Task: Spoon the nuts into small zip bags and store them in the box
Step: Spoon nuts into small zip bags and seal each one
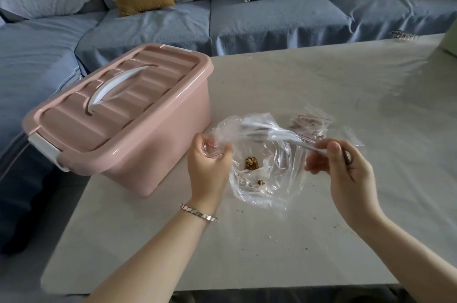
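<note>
A large clear plastic bag point(267, 179) lies open on the white table point(296, 241), with a few walnut pieces point(251, 162) inside. My left hand point(209, 169) grips a small zip bag point(210, 150) with a red strip, right beside the large bag's left edge. My right hand point(346, 169) pinches a metal spoon point(284, 135) by its handle; the blurred spoon reaches left over the large bag. A pink box point(128, 114) with a white handle stands shut to the left.
More small zip bags point(309, 122) lie behind the large bag, one point(352, 135) further right. Crumbs dot the table's front. A blue sofa point(247, 20) with cushions runs behind and to the left of the table.
</note>
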`<action>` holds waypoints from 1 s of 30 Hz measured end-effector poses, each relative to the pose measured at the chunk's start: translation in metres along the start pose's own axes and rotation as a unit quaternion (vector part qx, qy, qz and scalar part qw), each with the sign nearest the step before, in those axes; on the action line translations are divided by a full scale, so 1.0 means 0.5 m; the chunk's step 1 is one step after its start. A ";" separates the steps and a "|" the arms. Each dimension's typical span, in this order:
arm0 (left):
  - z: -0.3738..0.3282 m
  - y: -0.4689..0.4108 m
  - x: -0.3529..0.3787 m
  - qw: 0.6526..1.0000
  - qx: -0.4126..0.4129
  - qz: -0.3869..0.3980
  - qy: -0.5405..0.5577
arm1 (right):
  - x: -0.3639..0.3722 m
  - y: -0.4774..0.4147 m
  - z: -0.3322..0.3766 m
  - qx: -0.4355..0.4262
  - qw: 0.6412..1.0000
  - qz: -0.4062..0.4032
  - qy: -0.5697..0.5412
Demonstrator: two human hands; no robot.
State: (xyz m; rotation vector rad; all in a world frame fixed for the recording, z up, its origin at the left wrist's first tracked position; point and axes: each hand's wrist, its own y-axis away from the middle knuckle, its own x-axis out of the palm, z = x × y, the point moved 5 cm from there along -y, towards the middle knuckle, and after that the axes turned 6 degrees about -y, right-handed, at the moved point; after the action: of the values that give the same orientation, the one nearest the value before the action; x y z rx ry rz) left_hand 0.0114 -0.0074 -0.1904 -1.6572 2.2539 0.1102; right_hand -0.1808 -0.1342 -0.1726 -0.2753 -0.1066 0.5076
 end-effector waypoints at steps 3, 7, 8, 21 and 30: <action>0.008 0.008 -0.005 1.000 -0.008 -0.011 -0.004 | 0.002 0.016 -0.004 0.007 0.988 0.095 0.120; 0.011 0.015 -0.004 1.000 -0.016 -0.006 0.004 | -0.003 0.032 0.002 0.027 0.947 0.189 0.260; 0.012 0.015 -0.002 1.000 -0.016 -0.001 -0.003 | -0.005 0.031 0.007 0.034 0.941 0.194 0.276; 0.061 0.029 0.038 0.975 -0.142 0.158 -0.065 | 0.015 0.029 -0.044 -0.031 0.962 0.134 0.237; 0.089 0.041 0.070 0.955 -0.159 0.244 -0.049 | -0.016 0.061 -0.098 0.110 0.981 0.041 0.152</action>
State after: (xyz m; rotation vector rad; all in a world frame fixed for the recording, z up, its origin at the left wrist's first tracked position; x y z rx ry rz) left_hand -0.0072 -0.0214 -0.2461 -1.1488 2.6208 0.6883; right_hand -0.1934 -0.1241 -0.2287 -0.1392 0.2578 0.5487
